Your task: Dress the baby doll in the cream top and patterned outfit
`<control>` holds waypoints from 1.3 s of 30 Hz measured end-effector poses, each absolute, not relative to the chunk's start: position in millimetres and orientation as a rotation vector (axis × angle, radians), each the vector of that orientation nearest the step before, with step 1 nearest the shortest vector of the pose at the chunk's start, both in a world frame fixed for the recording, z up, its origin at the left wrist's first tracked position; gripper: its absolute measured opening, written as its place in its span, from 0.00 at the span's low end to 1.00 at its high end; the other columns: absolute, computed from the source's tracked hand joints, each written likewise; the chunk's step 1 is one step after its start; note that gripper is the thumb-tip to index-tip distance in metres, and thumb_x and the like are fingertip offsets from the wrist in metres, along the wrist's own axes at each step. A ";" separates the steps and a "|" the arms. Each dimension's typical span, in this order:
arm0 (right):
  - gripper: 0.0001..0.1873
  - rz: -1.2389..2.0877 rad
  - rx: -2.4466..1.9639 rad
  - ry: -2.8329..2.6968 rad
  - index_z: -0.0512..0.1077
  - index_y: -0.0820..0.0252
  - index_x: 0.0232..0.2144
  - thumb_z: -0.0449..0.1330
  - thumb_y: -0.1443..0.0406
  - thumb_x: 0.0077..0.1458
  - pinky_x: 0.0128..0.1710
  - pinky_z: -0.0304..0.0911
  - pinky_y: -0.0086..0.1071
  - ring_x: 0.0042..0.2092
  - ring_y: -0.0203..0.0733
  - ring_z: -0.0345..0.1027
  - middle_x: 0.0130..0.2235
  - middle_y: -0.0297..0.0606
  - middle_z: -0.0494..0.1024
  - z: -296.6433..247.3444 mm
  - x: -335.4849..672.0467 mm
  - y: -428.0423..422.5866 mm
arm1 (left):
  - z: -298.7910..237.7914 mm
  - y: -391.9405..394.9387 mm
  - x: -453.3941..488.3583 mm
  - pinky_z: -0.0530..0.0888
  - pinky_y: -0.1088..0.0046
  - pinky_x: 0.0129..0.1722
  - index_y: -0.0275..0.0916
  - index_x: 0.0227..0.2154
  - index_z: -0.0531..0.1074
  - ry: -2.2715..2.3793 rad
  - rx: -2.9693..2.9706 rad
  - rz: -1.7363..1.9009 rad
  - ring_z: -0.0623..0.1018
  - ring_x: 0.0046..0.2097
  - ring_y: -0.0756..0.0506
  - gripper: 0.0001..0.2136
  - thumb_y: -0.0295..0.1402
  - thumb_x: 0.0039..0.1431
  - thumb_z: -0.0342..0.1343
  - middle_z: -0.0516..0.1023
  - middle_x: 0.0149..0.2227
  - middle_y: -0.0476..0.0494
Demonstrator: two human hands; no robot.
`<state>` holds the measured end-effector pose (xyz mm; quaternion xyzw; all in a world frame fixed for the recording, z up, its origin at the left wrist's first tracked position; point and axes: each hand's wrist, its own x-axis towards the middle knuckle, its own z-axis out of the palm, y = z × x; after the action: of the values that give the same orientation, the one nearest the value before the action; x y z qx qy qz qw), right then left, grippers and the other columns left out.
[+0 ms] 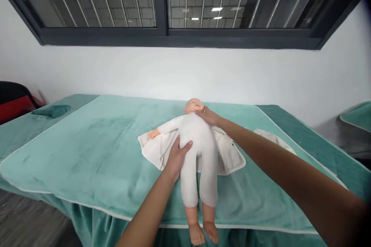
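The doll point(199, 135) is laid over the spread garment point(232, 159), head toward twelve o'clock. Seemingly for support, its hip at eight is gripped by the left hand point(176, 158), its neck at one by the right hand point(211, 117).

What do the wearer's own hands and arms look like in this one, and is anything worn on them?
Left hand and right hand are both ungloved. The left forearm and right forearm are bare, with no sleeve, watch or bracelet visible. Some fingers are hidden, so rings can't be fully ruled out.
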<state>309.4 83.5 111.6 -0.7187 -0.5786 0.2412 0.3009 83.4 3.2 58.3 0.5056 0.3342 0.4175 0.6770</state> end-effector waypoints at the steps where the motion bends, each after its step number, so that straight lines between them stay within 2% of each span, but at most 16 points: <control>1: 0.43 0.640 -1.925 -1.548 0.57 0.69 0.63 0.55 0.44 0.58 0.51 0.66 0.40 0.56 0.55 0.70 0.60 0.58 0.70 106.7 311.9 82.8 | 54.9 3.1 84.5 0.75 0.59 0.55 0.44 0.60 0.66 0.761 1.125 0.941 0.78 0.55 0.38 0.27 0.45 0.58 0.60 0.72 0.60 0.38; 4: 0.41 0.593 -1.980 -1.588 0.55 0.67 0.63 0.52 0.43 0.60 0.51 0.64 0.43 0.55 0.58 0.70 0.56 0.57 0.73 99.1 317.2 82.0 | 46.3 4.9 85.5 0.74 0.60 0.56 0.45 0.60 0.66 0.820 1.138 0.964 0.77 0.56 0.38 0.27 0.47 0.59 0.59 0.72 0.61 0.39; 7: 0.33 0.330 -2.017 -1.669 0.60 0.64 0.59 0.48 0.46 0.63 0.51 0.61 0.48 0.53 0.60 0.69 0.51 0.56 0.75 103.3 313.3 82.8 | 39.7 6.6 86.3 0.70 0.60 0.60 0.43 0.59 0.66 0.903 1.203 1.011 0.71 0.62 0.38 0.28 0.48 0.59 0.58 0.68 0.63 0.39; 10: 0.23 -0.085 -1.883 -1.880 0.65 0.61 0.54 0.46 0.53 0.66 0.51 0.61 0.43 0.54 0.55 0.66 0.52 0.51 0.72 110.9 289.8 89.7 | 33.4 6.3 88.8 0.65 0.60 0.64 0.42 0.60 0.66 0.975 1.241 1.048 0.67 0.65 0.39 0.27 0.50 0.61 0.55 0.65 0.66 0.40; 12: 0.21 -0.194 -1.737 -2.070 0.64 0.62 0.55 0.48 0.56 0.66 0.51 0.61 0.41 0.56 0.52 0.63 0.56 0.50 0.69 112.5 263.5 99.7 | 29.3 5.5 90.5 0.60 0.60 0.67 0.43 0.61 0.65 1.058 1.239 1.060 0.63 0.68 0.39 0.29 0.52 0.61 0.54 0.62 0.67 0.41; 15: 0.22 -0.070 -1.635 -2.434 0.65 0.61 0.56 0.51 0.56 0.65 0.50 0.61 0.42 0.57 0.54 0.63 0.59 0.50 0.67 107.1 221.4 121.4 | 25.2 4.5 91.1 0.54 0.59 0.70 0.43 0.63 0.64 1.172 1.211 1.041 0.57 0.70 0.39 0.31 0.54 0.62 0.51 0.58 0.69 0.43; 19: 0.19 0.203 -1.627 -2.692 0.73 0.56 0.44 0.59 0.50 0.57 0.42 0.63 0.39 0.46 0.53 0.71 0.46 0.44 0.78 93.3 188.0 147.5 | 24.3 3.0 89.4 0.56 0.59 0.70 0.45 0.62 0.65 1.150 1.214 1.047 0.58 0.70 0.39 0.28 0.53 0.64 0.48 0.60 0.68 0.46; 22: 0.19 0.290 -1.614 -2.736 0.73 0.55 0.40 0.61 0.49 0.54 0.36 0.62 0.36 0.43 0.50 0.72 0.45 0.41 0.79 89.1 185.6 154.8 | 24.9 2.9 89.1 0.58 0.60 0.69 0.45 0.61 0.66 1.146 1.215 1.056 0.58 0.70 0.39 0.26 0.52 0.65 0.48 0.61 0.67 0.46; 25: 0.17 0.279 -1.626 -2.697 0.72 0.54 0.41 0.57 0.50 0.57 0.34 0.59 0.35 0.41 0.48 0.72 0.44 0.39 0.79 93.5 196.1 152.3 | 24.0 9.4 88.5 0.61 0.61 0.66 0.44 0.57 0.69 1.144 1.271 1.056 0.64 0.66 0.40 0.23 0.50 0.66 0.46 0.67 0.64 0.43; 27: 0.17 0.263 -1.631 -2.619 0.71 0.53 0.42 0.55 0.49 0.59 0.34 0.58 0.34 0.40 0.46 0.71 0.43 0.38 0.78 98.9 206.8 147.5 | 22.1 20.4 86.4 0.65 0.61 0.63 0.42 0.54 0.71 1.154 1.424 1.105 0.70 0.61 0.41 0.19 0.44 0.68 0.45 0.72 0.59 0.40; 29: 0.18 0.255 -1.628 -2.533 0.71 0.53 0.43 0.55 0.48 0.59 0.34 0.57 0.34 0.41 0.45 0.70 0.44 0.37 0.78 104.4 218.0 141.6 | 19.9 36.8 82.1 0.67 0.60 0.61 0.41 0.52 0.71 1.213 1.727 1.132 0.71 0.58 0.41 0.15 0.36 0.66 0.47 0.72 0.57 0.38; 31: 0.19 0.255 -1.641 -2.474 0.71 0.52 0.43 0.55 0.47 0.60 0.35 0.56 0.33 0.42 0.45 0.69 0.45 0.36 0.77 108.6 228.4 135.3 | 18.0 56.4 75.7 0.66 0.54 0.60 0.39 0.51 0.71 1.349 2.073 1.044 0.68 0.59 0.37 0.15 0.31 0.61 0.52 0.69 0.58 0.35; 34: 0.21 0.267 -1.668 -2.444 0.72 0.51 0.45 0.54 0.46 0.60 0.35 0.55 0.33 0.43 0.45 0.69 0.46 0.36 0.77 112.2 240.5 126.9 | 16.4 85.5 63.5 0.65 0.48 0.56 0.38 0.44 0.74 1.592 2.263 0.877 0.67 0.58 0.31 0.12 0.32 0.56 0.58 0.71 0.54 0.32; 37: 0.22 0.306 -1.658 -2.458 0.73 0.50 0.44 0.53 0.44 0.60 0.35 0.54 0.32 0.42 0.44 0.69 0.46 0.35 0.78 113.3 247.3 121.5 | 14.0 108.8 49.6 0.68 0.56 0.50 0.39 0.35 0.74 1.663 2.045 0.966 0.72 0.53 0.34 0.05 0.32 0.56 0.58 0.76 0.46 0.35; 39: 0.23 0.333 -1.652 -2.481 0.73 0.49 0.44 0.52 0.43 0.60 0.34 0.54 0.32 0.41 0.44 0.70 0.44 0.35 0.78 112.7 248.7 119.9 | 10.3 120.0 40.1 0.70 0.63 0.44 0.40 0.33 0.72 1.683 1.877 1.042 0.75 0.46 0.38 0.03 0.32 0.57 0.55 0.78 0.39 0.38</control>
<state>248.7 119.9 112.7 -0.5493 -0.8252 0.1109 0.0712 40.1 120.0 10.3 0.6735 0.6038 0.3739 0.2053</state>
